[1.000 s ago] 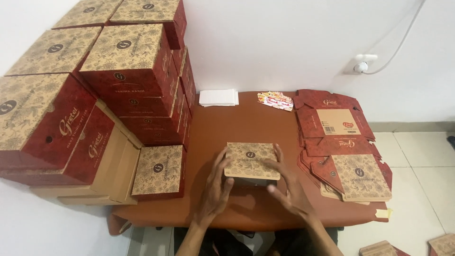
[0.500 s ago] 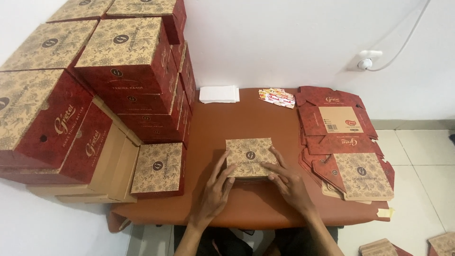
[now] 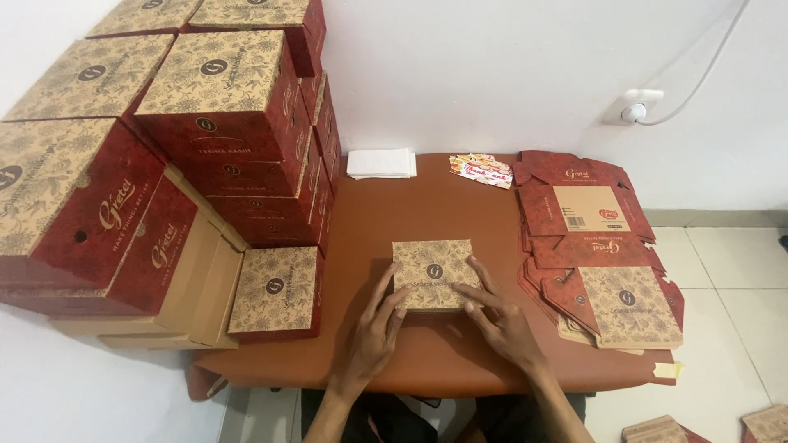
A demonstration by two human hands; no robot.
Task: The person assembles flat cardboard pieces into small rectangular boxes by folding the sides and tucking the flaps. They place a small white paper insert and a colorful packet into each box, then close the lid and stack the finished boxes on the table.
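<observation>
Many made-up boxes (image 3: 222,107) stand stacked on the left, with one small box (image 3: 275,293) beside them on the brown bench (image 3: 427,353). In the middle, the left hand (image 3: 373,332) and right hand (image 3: 501,324) press flat on a box lid (image 3: 433,271), fingers spread apart, not gripping. It looks like the closing step; next calls for a firm, even push. Flat boxes (image 3: 599,254) wait on the right. Since a second ago, both hands slid closer.
</observation>
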